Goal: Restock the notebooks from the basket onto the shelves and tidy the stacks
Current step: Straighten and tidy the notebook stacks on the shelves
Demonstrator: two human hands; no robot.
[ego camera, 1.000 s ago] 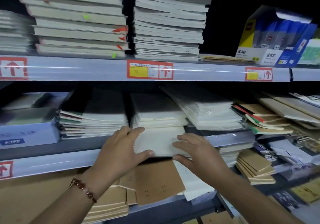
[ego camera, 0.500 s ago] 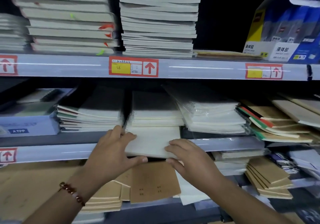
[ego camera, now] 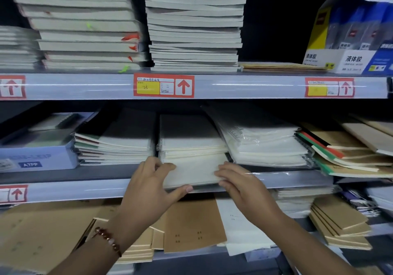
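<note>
Notebook (ego camera: 192, 171), white cover, lies at the front edge of the middle shelf (ego camera: 85, 175), under a stack of white spiral notebooks (ego camera: 191, 144), and it sticks out over the shelf rail. Left hand (ego camera: 150, 186) grips its left edge: fingers (ego camera: 168, 166) curled on top, thumb below the front edge. Right hand (ego camera: 240, 186) holds the right side w/ curled fingers on the cover; its thumb I cannot see. Left wrist has a bead bracelet (ego camera: 109, 241).

Middle shelf also carries a pale blue box (ego camera: 36, 157) at left w/ a spiral notebook inside, then a mixed stack (ego camera: 114, 147), and at right a stack in clear wrap (ego camera: 265, 144) and brown-cover notebooks (ego camera: 348, 153). Upper shelf (ego camera: 255, 86) bears two tall stacks (ego camera: 193, 29) and a blue-yellow carton (ego camera: 353, 34) of bottles, approx. at the right end. Lower shelf holds brown kraft notebooks (ego camera: 191, 230).
</note>
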